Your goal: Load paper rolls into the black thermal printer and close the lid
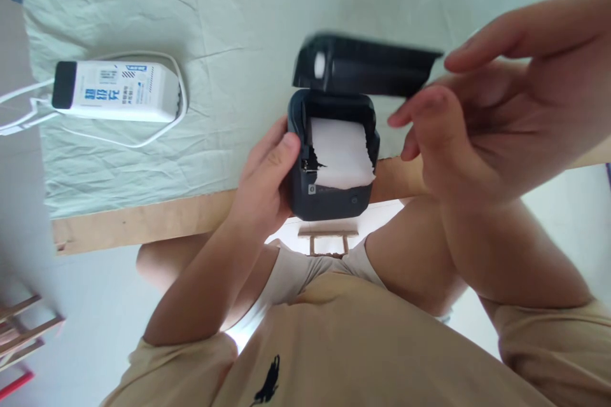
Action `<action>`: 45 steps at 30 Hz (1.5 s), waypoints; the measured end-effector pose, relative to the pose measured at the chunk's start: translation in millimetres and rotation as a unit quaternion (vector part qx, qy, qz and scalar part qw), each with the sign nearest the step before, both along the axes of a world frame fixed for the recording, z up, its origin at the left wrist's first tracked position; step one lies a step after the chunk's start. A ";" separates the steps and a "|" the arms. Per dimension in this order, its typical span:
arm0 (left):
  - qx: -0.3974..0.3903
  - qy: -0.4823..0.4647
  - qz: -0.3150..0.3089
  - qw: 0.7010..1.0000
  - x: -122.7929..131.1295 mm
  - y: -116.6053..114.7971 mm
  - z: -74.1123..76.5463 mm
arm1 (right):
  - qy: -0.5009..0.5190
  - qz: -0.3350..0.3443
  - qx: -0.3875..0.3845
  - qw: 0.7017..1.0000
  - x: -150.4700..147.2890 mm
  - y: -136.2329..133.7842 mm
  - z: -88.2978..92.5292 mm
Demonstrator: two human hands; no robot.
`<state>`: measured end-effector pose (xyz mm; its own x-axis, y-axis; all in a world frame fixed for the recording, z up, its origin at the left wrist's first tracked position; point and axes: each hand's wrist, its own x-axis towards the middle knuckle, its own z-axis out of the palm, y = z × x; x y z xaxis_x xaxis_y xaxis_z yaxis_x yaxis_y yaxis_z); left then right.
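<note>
A small dark printer [334,203] is held over the table's front edge, its black lid [372,67] swung up on the far side. Inside the body sits a white paper roll [341,152] with ragged, dark-marked edges. My left hand [267,172] grips the printer's left side, thumb on the rim. To the right of the printer is my right hand [477,102], fingers apart, with its fingertips close to the lid's right end; whether they touch the lid is unclear.
On the left of the pale green tablecloth [238,32] lies a white power strip [124,90] with a black end and white cables [157,137]. The wooden table edge [143,219] runs in front of my legs. A wooden rack [28,337] stands at lower left.
</note>
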<state>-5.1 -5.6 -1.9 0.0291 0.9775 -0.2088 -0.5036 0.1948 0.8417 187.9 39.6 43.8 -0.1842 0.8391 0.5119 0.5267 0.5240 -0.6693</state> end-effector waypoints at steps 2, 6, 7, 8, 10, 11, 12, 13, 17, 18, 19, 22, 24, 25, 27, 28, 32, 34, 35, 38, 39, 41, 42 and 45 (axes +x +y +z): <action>0.006 0.031 -0.005 0.999 0.3 -0.9 4.4 | -0.004 -0.004 0.029 1.000 -6.4 1.7 -1.3; -0.017 0.060 -0.012 0.998 1.6 -1.5 13.3 | -0.145 0.041 0.054 0.987 -11.8 4.7 -3.5; -0.022 0.060 -0.016 0.998 1.5 -1.5 14.5 | -0.179 0.057 0.042 0.981 -10.7 5.8 -3.7; -0.027 0.060 -0.020 0.998 1.2 -1.4 15.1 | -0.204 0.076 0.024 0.976 -8.7 7.1 -3.8; -0.029 0.059 -0.032 0.997 -0.1 -1.3 15.0 | -0.239 0.122 -0.013 0.963 -3.7 9.5 -3.6; -0.028 0.060 -0.040 0.997 -0.8 -1.3 14.4 | -0.249 0.138 -0.019 0.958 -1.3 10.2 -2.9; -0.027 0.061 -0.049 0.997 -1.6 -1.4 13.6 | -0.251 0.149 -0.021 0.956 0.8 10.4 -1.7; -0.024 0.061 -0.056 0.996 -2.2 -1.4 12.7 | -0.244 0.155 -0.020 0.957 2.6 10.2 0.3; -0.013 0.032 -0.048 0.998 -2.2 -0.9 9.3 | -0.121 0.132 -0.088 0.980 9.6 10.3 12.2; -0.011 0.020 -0.045 0.999 -1.8 -0.8 8.8 | -0.057 0.117 -0.101 0.986 11.7 12.1 13.9; -0.012 0.012 -0.043 0.999 -1.4 -0.7 8.5 | 0.014 0.095 -0.120 0.988 13.8 14.7 13.9; -0.018 0.013 -0.031 0.999 -0.5 -1.4 8.3 | 0.191 0.058 -0.098 0.975 19.1 24.8 2.8; -0.015 0.016 -0.028 0.999 -0.5 -2.1 7.9 | 0.185 0.031 -0.115 0.976 21.8 29.2 -10.6; -0.013 0.011 -0.028 0.999 -0.6 -2.3 7.5 | 0.151 0.023 -0.107 0.983 23.0 30.2 -17.2; -0.004 -0.010 -0.037 0.999 -1.0 -2.1 6.4 | 0.041 0.014 -0.069 0.997 25.7 30.8 -27.2; -0.003 -0.019 -0.042 0.999 -1.2 -1.6 5.9 | -0.018 0.012 -0.049 0.999 27.1 30.9 -30.3; -0.023 -0.016 -0.051 0.998 -2.0 0.6 6.4 | -0.142 0.003 -0.006 0.990 32.4 33.8 -35.3; -0.027 -0.002 -0.047 0.999 -2.3 0.6 7.7 | -0.155 -0.008 -0.013 0.988 34.1 35.8 -37.8; -0.025 0.004 -0.046 0.999 -2.4 0.3 8.1 | -0.162 -0.013 -0.022 0.986 34.4 36.3 -39.1; -0.017 0.012 -0.047 0.999 -3.1 -1.2 8.0 | -0.176 -0.017 -0.048 0.983 34.2 34.6 -40.9; -0.013 0.008 -0.051 0.999 -3.4 -1.6 7.4 | -0.176 -0.015 -0.044 0.983 34.7 33.2 -40.2; -0.007 -0.008 -0.057 0.998 -4.1 -2.2 6.0 | -0.168 -0.012 -0.003 0.986 38.8 31.0 -37.4; -0.008 -0.012 -0.058 0.998 -4.5 -2.4 5.5 | -0.160 -0.022 0.033 0.986 42.9 30.8 -36.0; -0.015 -0.002 -0.058 0.998 -5.5 -2.6 5.3 | -0.106 -0.111 0.145 0.978 61.0 36.9 -36.2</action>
